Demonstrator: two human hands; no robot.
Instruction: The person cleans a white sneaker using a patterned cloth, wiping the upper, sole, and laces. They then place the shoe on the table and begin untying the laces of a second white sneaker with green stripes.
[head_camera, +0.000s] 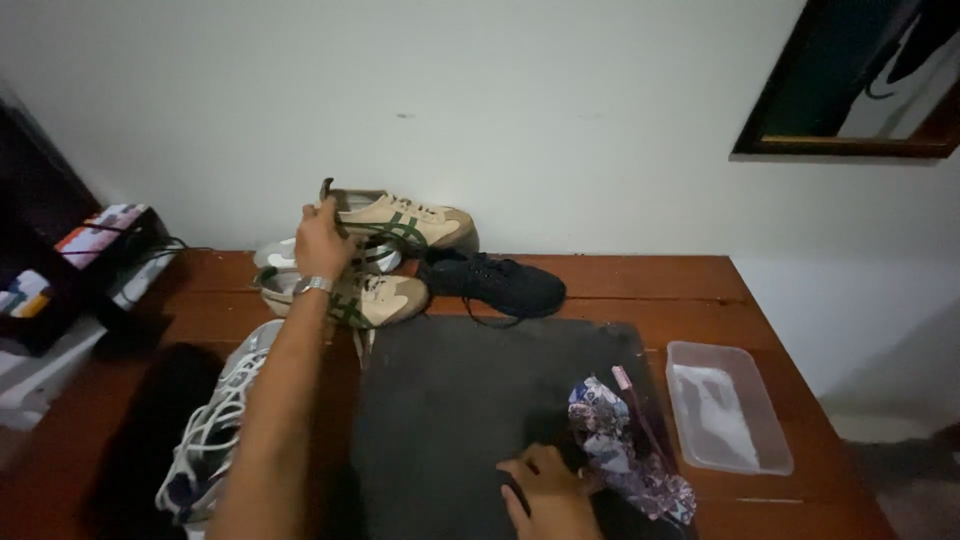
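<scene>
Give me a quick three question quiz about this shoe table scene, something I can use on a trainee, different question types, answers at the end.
1. True or false: the left hand grips the heel of the upper tan shoe with green stripes.
2. Multiple choice: what lies right of the dark mat? A) a clear plastic tray B) a metal bucket C) a cardboard box
3. Fill in: the right hand rests on the mat beside a patterned ____.

Key
1. True. A second tan shoe lies just below it, and a black shoe to the right.
2. A
3. cloth, with a pink-headed toothbrush lying on it.
</scene>
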